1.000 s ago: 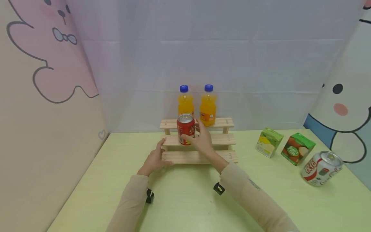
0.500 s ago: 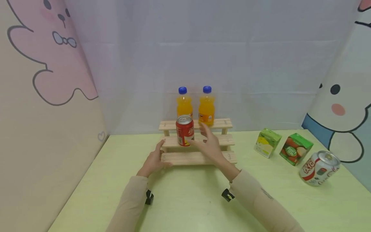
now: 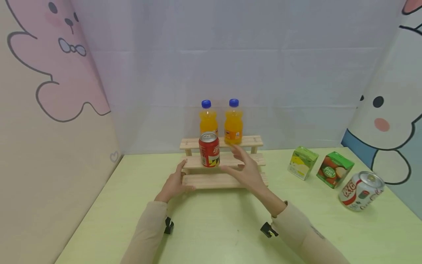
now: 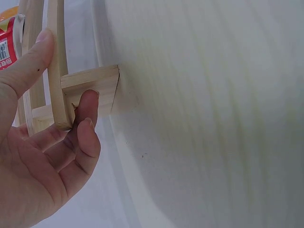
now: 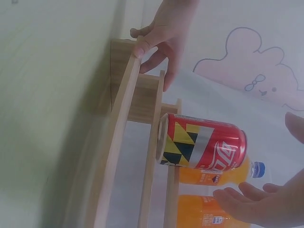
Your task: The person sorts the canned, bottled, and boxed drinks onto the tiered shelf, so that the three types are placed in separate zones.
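A red soda can point(image 3: 209, 149) stands upright on the middle step of a three-step wooden rack point(image 3: 219, 180), toward its left side. My left hand point(image 3: 173, 186) grips the rack's left end; in the left wrist view its thumb point(image 4: 34, 64) lies on the lowest slat and the fingers curl round the end. To the right of the can, my right hand point(image 3: 248, 173) holds nothing, thumb and fingers spread apart. The right wrist view shows a gap between the can point(image 5: 204, 142) and the right hand's fingers point(image 5: 237, 202).
Two orange drink bottles point(image 3: 233, 126) with blue caps stand on the top step, one partly behind the can. On the table's right side are a yellow-green juice box point(image 3: 303, 163), a green and brown juice box point(image 3: 334, 169) and a tilted white soda can point(image 3: 361, 191). A pale curtain hangs behind.
My right hand has let go of the red soda can and drawn back to the right, its fingers spreading. The can stays on the middle step. My left hand keeps its grip on the rack.
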### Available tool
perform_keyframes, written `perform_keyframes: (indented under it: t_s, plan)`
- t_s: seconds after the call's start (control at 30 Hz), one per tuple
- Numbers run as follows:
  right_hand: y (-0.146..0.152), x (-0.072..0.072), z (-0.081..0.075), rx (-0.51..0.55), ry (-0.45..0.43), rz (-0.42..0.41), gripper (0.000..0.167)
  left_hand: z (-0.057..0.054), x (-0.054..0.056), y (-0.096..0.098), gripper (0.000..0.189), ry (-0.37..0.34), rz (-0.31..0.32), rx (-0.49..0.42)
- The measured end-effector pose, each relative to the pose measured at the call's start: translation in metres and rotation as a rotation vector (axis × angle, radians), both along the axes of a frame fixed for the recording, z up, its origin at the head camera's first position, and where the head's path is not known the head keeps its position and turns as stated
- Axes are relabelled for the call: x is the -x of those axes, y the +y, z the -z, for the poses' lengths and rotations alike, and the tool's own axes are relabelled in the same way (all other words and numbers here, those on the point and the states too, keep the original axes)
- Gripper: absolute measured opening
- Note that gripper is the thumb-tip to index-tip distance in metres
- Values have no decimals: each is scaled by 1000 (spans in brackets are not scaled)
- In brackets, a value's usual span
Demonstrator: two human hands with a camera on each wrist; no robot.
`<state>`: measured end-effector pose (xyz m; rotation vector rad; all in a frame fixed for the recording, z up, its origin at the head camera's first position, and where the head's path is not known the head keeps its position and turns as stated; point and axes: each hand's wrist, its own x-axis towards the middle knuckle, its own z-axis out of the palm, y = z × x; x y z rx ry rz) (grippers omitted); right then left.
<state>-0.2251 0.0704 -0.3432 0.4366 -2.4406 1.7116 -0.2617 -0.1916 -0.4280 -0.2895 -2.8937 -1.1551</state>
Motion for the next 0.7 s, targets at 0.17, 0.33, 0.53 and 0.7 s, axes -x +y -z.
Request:
perform_keyframes:
  t_s: [0.17,0.33,0.53,0.7]
  plan:
    - [7,-8,-1,3,15,-19,74,-1,-1,0,103,-10,3,1]
    - [12,-16,1,-8,29,-42,74,-2,-2,0,103,-12,5,-5]
    - [19,-25,2,-59,56,-48,71,-2,-1,-1,102,-3,5,-4]
    - [30,-31,4,-103,73,-43,70,0,0,-1,102,-3,4,11]
